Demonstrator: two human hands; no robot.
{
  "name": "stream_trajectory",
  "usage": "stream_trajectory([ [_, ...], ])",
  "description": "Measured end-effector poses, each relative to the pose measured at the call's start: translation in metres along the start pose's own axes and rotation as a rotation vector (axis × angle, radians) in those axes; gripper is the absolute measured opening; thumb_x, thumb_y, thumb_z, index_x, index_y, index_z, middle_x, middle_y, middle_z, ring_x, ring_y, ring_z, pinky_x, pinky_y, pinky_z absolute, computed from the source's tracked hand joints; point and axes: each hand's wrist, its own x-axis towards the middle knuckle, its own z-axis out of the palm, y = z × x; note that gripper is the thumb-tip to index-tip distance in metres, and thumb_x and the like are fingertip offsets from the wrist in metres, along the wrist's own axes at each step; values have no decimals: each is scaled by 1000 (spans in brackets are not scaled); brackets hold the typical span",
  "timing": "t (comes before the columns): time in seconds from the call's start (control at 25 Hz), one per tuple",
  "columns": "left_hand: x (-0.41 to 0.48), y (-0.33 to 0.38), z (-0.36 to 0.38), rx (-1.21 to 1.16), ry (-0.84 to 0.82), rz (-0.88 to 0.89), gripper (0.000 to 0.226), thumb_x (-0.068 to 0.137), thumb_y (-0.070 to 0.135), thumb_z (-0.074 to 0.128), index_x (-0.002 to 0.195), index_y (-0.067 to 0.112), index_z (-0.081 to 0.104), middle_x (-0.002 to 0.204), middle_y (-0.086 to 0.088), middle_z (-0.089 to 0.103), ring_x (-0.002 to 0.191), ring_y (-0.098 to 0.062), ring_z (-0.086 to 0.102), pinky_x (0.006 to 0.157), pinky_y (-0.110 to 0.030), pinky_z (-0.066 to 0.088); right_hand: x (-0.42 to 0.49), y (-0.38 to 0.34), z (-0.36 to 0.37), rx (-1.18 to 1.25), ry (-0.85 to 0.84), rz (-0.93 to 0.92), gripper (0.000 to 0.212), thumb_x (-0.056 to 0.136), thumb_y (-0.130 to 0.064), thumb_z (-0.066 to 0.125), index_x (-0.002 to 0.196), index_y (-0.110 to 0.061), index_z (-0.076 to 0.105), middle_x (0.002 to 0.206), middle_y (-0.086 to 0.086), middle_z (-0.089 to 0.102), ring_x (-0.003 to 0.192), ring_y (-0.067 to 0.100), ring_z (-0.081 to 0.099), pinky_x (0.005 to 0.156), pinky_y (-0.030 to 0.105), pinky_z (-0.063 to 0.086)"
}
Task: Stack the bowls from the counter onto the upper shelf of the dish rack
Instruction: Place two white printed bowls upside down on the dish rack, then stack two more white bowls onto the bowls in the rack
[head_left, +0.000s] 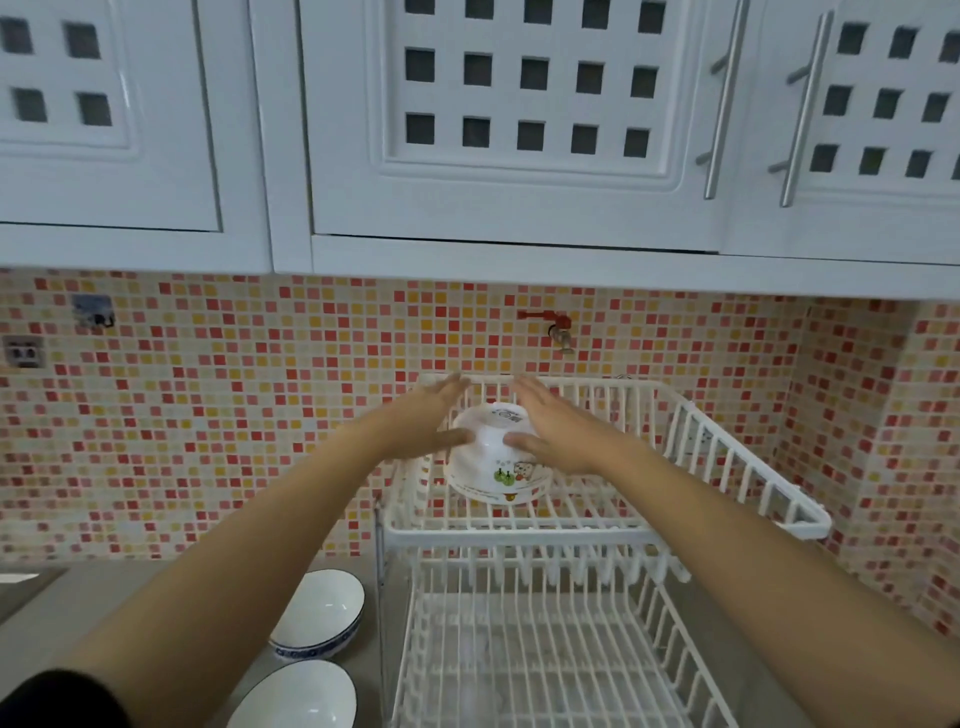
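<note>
A white bowl with a cartoon print (493, 457) lies upside down on the upper shelf (571, 525) of the white wire dish rack. My left hand (434, 421) is at its left side and my right hand (550, 431) at its right side, fingers spread, thumbs touching the bowl's wall. Whether the palms still press on it I cannot tell. On the grey counter to the left of the rack stand two more white bowls, one with a blue pattern (319, 613) and one nearer me (298, 696), both upright.
The rack's lower shelf (545, 665) holds nothing. A red-handled tap (558, 327) sticks out of the mosaic tile wall just behind the rack. White wall cabinets (493, 130) hang low overhead. A wall socket (23, 353) is at the far left.
</note>
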Motion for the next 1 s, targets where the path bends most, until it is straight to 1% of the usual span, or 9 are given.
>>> stream_trajectory([
  [0.12, -21, -35, -19, -35, 109, -92, 63, 98, 42, 33, 150, 19, 7, 160, -5, 8, 143, -28, 23, 117, -43, 24, 18, -44, -9, -53, 136, -42, 62, 100, -40, 29, 149, -12, 4, 160, 5, 0, 147, 19, 2, 117, 34, 7],
  [0.24, -54, -84, -24, -104, 134, -236, 59, 100, 40, 24, 150, 18, 3, 160, -4, 2, 147, -23, 8, 121, -41, 12, 44, -102, -3, -44, 168, -46, 60, 100, -38, 25, 149, -9, 4, 159, 9, -2, 147, 22, 1, 118, 38, 9],
  [0.36, -104, -131, -13, -96, 96, -387, 58, 100, 41, 18, 150, 17, 1, 160, -3, -4, 148, -20, -2, 120, -39, 5, 63, -174, 25, -36, 172, -125, 62, 100, -38, 23, 148, -6, 2, 159, 11, -4, 147, 23, -2, 118, 36, 5],
  [0.56, -191, -200, 30, -75, -52, -552, 58, 101, 38, 17, 150, 10, 1, 160, -8, -4, 148, -23, -3, 119, -38, 5, 74, -265, 124, 10, 18, -176, 63, 100, -38, 22, 147, -1, 1, 158, 16, -6, 146, 26, -5, 121, 41, 5],
  [0.72, -258, -239, 89, -108, -208, -655, 58, 101, 33, 21, 149, 5, 4, 159, -13, -1, 148, -24, 0, 119, -37, 5, 54, -317, 228, 80, -180, -107, 68, 99, -42, 25, 148, -2, -1, 158, 15, -7, 146, 27, -7, 119, 40, 2],
  [0.8, -283, -257, 126, -141, -277, -694, 58, 101, 31, 22, 149, 2, 5, 159, -15, 0, 148, -25, 2, 119, -38, 6, 43, -334, 270, 89, -240, -75, 68, 99, -42, 26, 148, -1, 1, 158, 15, -4, 146, 27, -4, 119, 40, 3],
  [0.84, -293, -263, 144, -161, -310, -713, 59, 101, 31, 22, 149, 1, 5, 159, -16, 1, 147, -26, 2, 120, -39, 7, 39, -339, 287, 96, -259, -58, 68, 99, -41, 27, 147, 0, 3, 158, 16, -1, 146, 27, -1, 119, 40, 6],
  [0.92, -311, -275, 181, -208, -376, -760, 59, 101, 32, 22, 148, 0, 7, 159, -17, 4, 147, -28, 5, 120, -41, 9, 35, -347, 320, 135, -292, 1, 67, 98, -40, 33, 146, 1, 10, 157, 16, 11, 145, 28, 11, 117, 39, 17],
  [1.0, -320, -284, 214, -258, -400, -815, 59, 101, 33, 22, 147, -2, 12, 157, -19, 12, 145, -31, 15, 118, -41, 16, 36, -349, 348, 172, -332, 82, 66, 97, -39, 38, 145, 1, 16, 152, 16, 23, 138, 29, 27, 109, 38, 29],
])
